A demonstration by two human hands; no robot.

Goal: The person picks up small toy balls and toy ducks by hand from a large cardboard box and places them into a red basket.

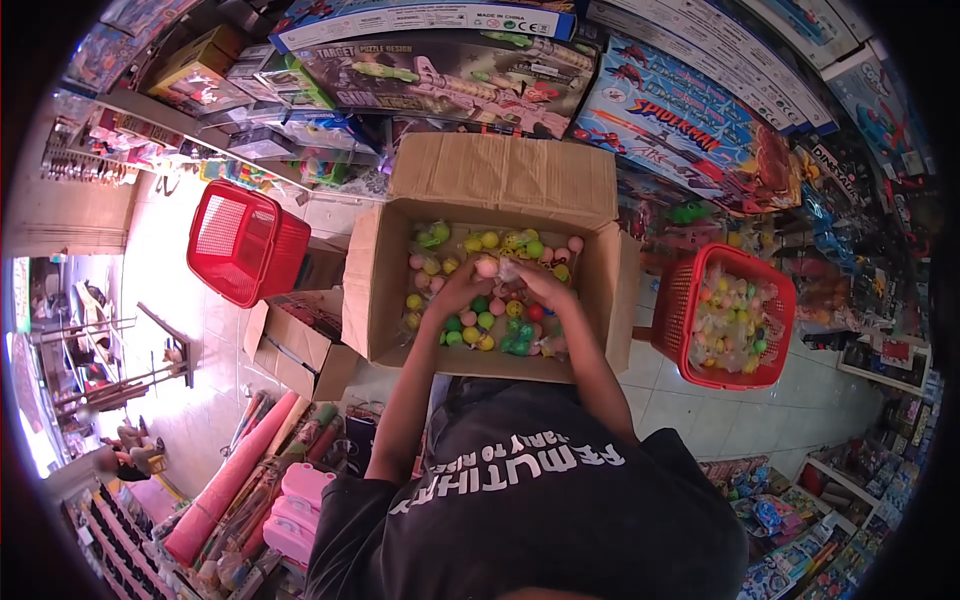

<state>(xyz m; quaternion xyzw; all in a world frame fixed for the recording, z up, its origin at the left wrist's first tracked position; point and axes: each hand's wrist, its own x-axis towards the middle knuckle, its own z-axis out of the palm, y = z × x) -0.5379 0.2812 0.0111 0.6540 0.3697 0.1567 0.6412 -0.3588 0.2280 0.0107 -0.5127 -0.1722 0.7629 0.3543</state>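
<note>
Two arms (403,405) reach over the near edge of the cardboard box (600,300) in my remote view, angling inward. Colourful balls (486,320) crowd its floor, a raised flap (505,172) stands along the far edge, and red baskets (285,255) sit beyond the left and right edges. Near the middle, my left hand (462,288) pinches a pink ball (487,266); my right hand (542,287) touches clear plastic (508,271), how far closed I cannot tell.

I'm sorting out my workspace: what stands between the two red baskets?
In the head view, the large open cardboard box stands between them, holding small colourful balls, with the left hand and right hand inside it.
</note>
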